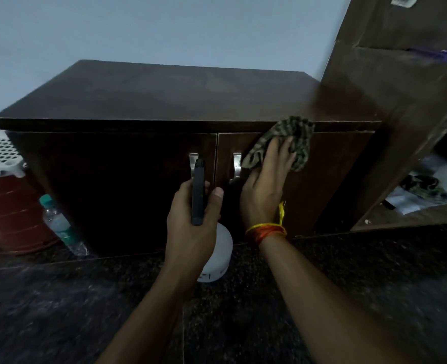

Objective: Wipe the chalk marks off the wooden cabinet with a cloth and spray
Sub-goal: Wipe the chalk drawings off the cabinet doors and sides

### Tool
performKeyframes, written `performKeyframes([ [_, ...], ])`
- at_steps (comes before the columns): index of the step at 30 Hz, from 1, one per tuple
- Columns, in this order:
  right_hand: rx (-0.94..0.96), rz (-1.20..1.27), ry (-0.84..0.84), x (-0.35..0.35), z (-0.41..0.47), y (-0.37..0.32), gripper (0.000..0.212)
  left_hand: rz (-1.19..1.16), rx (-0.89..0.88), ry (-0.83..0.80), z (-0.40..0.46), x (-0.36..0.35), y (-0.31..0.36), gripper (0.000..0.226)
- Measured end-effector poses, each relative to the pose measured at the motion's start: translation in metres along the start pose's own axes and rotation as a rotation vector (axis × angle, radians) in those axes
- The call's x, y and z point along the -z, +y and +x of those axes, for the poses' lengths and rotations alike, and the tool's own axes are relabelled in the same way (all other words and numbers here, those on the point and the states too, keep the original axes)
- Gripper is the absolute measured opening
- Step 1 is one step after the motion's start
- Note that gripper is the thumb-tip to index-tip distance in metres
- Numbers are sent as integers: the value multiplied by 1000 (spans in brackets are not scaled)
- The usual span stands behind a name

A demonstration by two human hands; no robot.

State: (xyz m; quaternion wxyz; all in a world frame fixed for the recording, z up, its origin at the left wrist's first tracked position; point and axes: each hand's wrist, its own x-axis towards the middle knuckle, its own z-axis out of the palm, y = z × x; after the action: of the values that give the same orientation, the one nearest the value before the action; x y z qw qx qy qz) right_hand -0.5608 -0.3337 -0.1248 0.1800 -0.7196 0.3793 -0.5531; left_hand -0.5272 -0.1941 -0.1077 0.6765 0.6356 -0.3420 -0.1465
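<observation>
Against 1 cabinet [151, 106], right hand [265, 179] presses 1 cloth [299, 137]; left hand [190, 219] grips 1 spray bottle [218, 253].

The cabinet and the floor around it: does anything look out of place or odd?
One thing: a plastic water bottle stands tilted on the floor, leaning against the cabinet's left side. No chalk marks show on the dark doors where the right hand presses the cloth.
</observation>
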Motion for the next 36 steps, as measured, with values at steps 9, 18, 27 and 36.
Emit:
performKeyframes([
  [9, 21, -85, 25, -12, -28, -13, 43, 4, 4, 21, 1, 18, -1, 13],
  [18, -32, 36, -3, 3, -30, -17, 33, -7, 0, 25, 4, 28, 4, 13],
  [27, -170, 64, -27, -6, -39, -18, 36, 20, 36, 2, -1, 26, -5, 18],
  [36, -187, 35, 82, -6, -22, -28, 36, 74, 29, -26, -1, 33, -10, 8],
])
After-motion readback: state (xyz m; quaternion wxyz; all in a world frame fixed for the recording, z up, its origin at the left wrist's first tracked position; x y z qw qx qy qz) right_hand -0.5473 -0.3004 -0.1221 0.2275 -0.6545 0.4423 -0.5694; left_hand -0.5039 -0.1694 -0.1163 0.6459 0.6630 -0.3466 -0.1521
